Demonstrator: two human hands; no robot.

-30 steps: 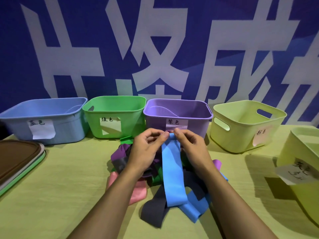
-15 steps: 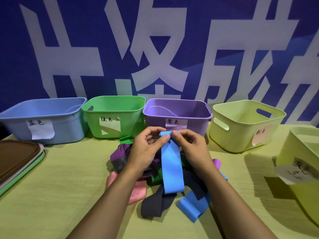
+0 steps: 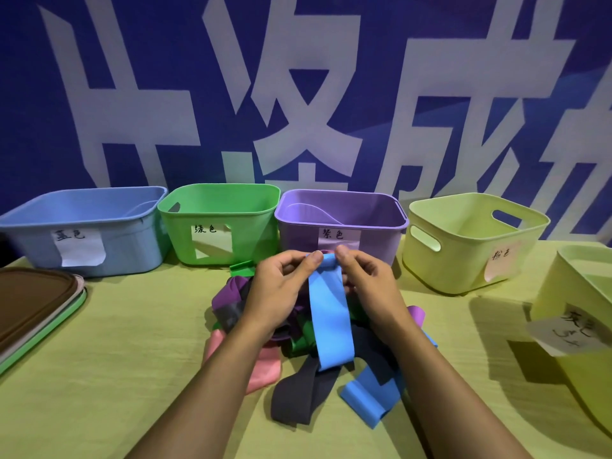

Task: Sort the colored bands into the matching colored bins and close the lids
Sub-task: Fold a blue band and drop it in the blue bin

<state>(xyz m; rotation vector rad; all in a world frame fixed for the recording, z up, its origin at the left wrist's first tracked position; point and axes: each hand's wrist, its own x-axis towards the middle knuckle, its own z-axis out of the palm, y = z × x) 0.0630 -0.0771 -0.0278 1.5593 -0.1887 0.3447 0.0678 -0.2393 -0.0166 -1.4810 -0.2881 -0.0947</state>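
Head view: both hands [image 3: 326, 293] pinch the blue band [image 3: 329, 323], hiding much of the pile [image 3: 294, 385] beneath.

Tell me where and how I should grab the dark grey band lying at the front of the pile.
Probably best at the free folded end of the dark grey band, coming down from above on the near side. That end lies flat on the table, clear of the pile, while its far end runs under the blue band that the left hand and right hand pinch.
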